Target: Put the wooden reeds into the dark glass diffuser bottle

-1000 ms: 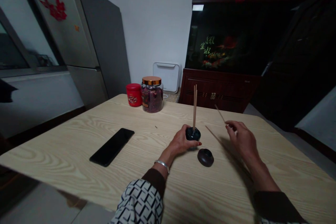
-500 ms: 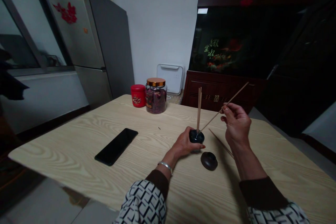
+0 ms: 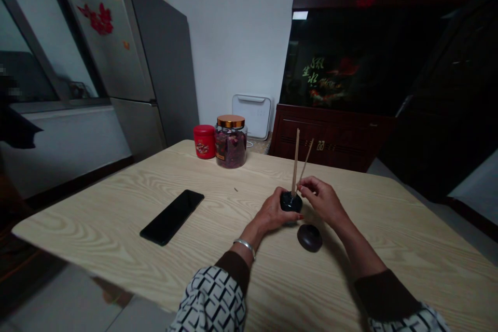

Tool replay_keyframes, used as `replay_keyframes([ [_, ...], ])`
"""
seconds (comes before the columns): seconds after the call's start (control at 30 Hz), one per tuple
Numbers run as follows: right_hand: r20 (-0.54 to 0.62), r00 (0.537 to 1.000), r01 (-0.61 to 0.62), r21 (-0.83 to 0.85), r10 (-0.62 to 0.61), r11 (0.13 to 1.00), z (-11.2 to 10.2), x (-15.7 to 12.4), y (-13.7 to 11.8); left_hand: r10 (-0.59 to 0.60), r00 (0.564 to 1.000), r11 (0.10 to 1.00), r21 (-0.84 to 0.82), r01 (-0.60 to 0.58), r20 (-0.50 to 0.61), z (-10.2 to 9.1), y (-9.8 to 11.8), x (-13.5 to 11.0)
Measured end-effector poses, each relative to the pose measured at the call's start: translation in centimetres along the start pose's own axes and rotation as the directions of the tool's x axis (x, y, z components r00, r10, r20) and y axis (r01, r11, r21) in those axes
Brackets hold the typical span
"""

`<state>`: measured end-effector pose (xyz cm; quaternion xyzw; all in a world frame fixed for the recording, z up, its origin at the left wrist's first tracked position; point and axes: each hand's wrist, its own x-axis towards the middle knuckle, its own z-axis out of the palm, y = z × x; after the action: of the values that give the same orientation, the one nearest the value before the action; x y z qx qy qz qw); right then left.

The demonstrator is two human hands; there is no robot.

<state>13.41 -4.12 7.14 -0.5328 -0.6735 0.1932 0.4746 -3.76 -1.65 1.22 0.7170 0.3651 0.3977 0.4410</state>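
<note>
The left grip (image 3: pixel 271 211) wraps a glossy dark, squat bottle (image 3: pixel 291 202); the right grip (image 3: pixel 322 200) pinches a thin tan stick (image 3: pixel 306 161).

Green characters (image 3: pixel 312 78), 3 legible as 风, 生, 水, mark the far-right dark glass tank (image 3: pixel 365 62); the jar label (image 3: pixel 220 156) is too small.

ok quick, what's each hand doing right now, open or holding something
Left hand: closed around the small dark bottle.
Right hand: closed, pinching a thin stick that leans at the bottle's mouth.
</note>
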Motion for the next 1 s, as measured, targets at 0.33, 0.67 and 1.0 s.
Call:
replay_keyframes([
  [0.33,-0.012,0.936,-0.228,-0.781,0.351,0.582,-6.4,-4.2,7.4,-0.014,1.0,0.998,-0.059,0.015,0.007,0.0,0.3,-0.2],
  [0.67,-0.023,0.915,-0.243,-0.829,0.403,0.504,-5.2,-4.3,6.6,0.002,1.0,0.999,-0.047,-0.002,0.002,0.1,0.2,-0.3],
  [1.0,-0.098,0.967,-0.229,-0.741,0.236,0.631,-5.8,-4.3,5.8,-0.003,1.0,0.998,-0.06,0.004,0.006,0.0,0.2,-0.2],
])
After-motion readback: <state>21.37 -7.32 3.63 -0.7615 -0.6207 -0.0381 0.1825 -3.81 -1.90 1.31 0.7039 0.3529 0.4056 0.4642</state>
